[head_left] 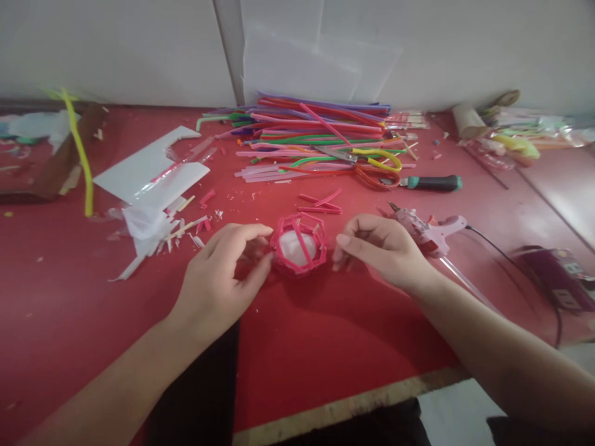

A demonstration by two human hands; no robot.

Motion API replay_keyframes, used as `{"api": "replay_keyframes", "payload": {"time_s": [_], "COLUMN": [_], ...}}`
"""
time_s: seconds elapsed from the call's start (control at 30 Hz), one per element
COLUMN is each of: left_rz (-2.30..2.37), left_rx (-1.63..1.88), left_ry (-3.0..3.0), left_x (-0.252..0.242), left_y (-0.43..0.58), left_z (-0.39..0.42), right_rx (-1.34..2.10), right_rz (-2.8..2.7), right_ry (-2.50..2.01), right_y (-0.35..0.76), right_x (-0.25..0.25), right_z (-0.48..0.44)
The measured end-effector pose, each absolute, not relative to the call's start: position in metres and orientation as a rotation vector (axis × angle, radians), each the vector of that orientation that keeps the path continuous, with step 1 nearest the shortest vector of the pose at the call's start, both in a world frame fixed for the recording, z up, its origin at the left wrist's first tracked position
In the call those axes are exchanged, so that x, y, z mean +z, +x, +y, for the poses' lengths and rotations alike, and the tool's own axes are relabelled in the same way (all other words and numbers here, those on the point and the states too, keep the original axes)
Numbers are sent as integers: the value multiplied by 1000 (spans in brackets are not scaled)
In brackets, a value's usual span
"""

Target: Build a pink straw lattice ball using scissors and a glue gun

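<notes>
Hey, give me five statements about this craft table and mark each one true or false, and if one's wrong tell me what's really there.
1. The left hand and the right hand are on opposite sides of the pink frame. True.
2. The right hand is gripping the glue gun. False: the glue gun lies on the red tabletop, and that hand's fingertips are beside the frame, apart from it.
3. Some white material shows through the pink frame. True.
4. Both handle loops of the scissors are black. False: one is yellow, the other orange-red.
5. The long yellow strip is to the left of the scissors. True.
</notes>
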State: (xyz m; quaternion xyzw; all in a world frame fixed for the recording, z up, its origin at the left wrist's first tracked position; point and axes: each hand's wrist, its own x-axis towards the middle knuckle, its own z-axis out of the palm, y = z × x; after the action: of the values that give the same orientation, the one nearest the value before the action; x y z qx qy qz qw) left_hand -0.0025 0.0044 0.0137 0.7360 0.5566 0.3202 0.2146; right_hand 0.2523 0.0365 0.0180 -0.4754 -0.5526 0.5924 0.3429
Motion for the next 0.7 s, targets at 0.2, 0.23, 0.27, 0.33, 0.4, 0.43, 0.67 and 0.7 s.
{"api": "replay_keyframes", "payload": {"time_s": [0.2, 0.23, 0.27, 0.33, 0.4, 0.43, 0.67, 0.7], "left_rz": [1410, 1356, 1305, 1247, 1239, 1239, 1201, 1193], "left_rx": [901, 899, 889, 846, 802, 795, 875, 879], "left_ry": [1930, 1941, 1948, 1963, 1971, 1966, 1894, 1895], "left_x": [10, 8, 6, 1, -4, -6, -6, -6], "left_y": [-3, -3, -2, -1, 0, 0, 0, 0], "left_z": [3, 2, 1, 0, 0, 0, 1, 0], "right_rx": [1256, 1260, 1280, 1365, 1494, 1546, 1517, 1503], "right_rz": [-1330, -1355, -1385, -1412, -1365, -1332, -1218, -1208], "right_ry": [-1241, -1245, -1236, -1173, -1100, -1080, -1142, -1133], "right_y": [253, 252, 251, 249, 249, 250, 248, 247], "right_x": [18, 17, 16, 14, 12, 12, 10, 10], "right_z": [42, 43, 42, 41, 39, 39, 39, 39]}}
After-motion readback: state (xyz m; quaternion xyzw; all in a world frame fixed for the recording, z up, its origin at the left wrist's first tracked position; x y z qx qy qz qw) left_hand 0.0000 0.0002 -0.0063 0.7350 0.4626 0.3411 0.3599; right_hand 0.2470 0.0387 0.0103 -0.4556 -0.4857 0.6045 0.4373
